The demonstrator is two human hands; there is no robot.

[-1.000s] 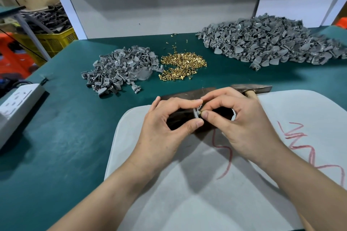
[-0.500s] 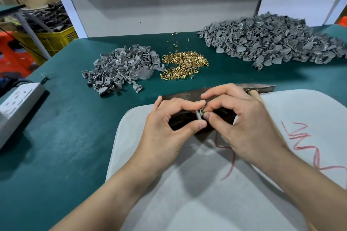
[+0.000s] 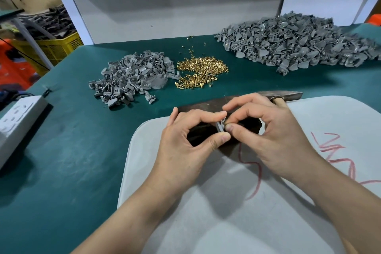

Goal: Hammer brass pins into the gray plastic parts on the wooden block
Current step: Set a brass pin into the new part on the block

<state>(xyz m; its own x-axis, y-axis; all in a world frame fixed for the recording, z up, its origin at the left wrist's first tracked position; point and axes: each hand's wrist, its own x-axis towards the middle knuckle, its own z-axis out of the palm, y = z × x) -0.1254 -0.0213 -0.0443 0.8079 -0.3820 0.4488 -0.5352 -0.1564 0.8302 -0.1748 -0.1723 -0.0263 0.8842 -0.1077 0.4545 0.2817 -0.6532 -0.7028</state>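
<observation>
I see the gray plastic part [image 3: 220,126] held between both hands over the dark wooden block [image 3: 203,107], at the far edge of the white pad [image 3: 206,222]. The part is small, pale gray and matte, standing on edge, with a curved loop at its top. My left hand [image 3: 185,140] pinches it between thumb and forefinger. My right hand [image 3: 268,136] has its thumb and forefinger closed against the part's right side; a tiny brass glint there may be a brass pin [image 3: 225,124], though it is too small to be sure. The hammer [image 3: 284,95] lies behind the right hand, touching the block's far side. Beyond, on the green mat [image 3: 72,150], sit a small heap of gray parts [image 3: 132,80], loose brass pins [image 3: 201,72] just beside it, and a large heap [image 3: 299,47] well to the right. The red scrawl [image 3: 334,150] on the pad is not legible. A power strip [image 3: 18,113] lies far left.
</observation>
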